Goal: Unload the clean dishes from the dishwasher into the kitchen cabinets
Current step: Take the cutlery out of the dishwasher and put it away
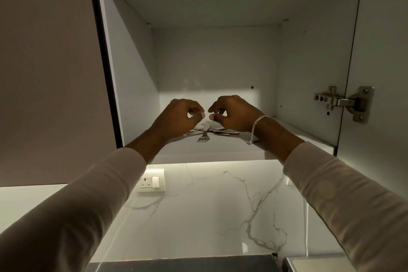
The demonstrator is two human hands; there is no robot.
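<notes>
1. Reaching up from the lower left, a pale sleeve (72,212) leads to the left hand (178,115), raised inside the open wall cabinet (132,68) just above its bottom shelf (287,132).
2. Left hand: fingers curled loosely with the thumb near the fingertips, half closed. It appears to hold nothing, though whether the fingertips pinch something small cannot be told.
3. Below and between the two hands, a small heap of cutlery (212,130) lies on the shelf. One fork (203,138) points its tines toward the front edge; the other pieces fan out beneath the hands and are too shadowed to name.
4. Right hand (231,113): it hovers close beside the left, fingertips nearly meeting, also curled and half closed, with no piece clearly gripped. A silver chain bracelet (256,125) hangs at the wrist, and its sleeve (344,201) comes in from the lower right.
5. On the right wall of the cabinet, a metal hinge (344,102) joins the open door (384,51).
6. Under the cabinet, a lit marble-patterned wall (220,201) carries a socket and switch plate (152,180) toward the left. The upper part of the cabinet holds no dishes in view.
</notes>
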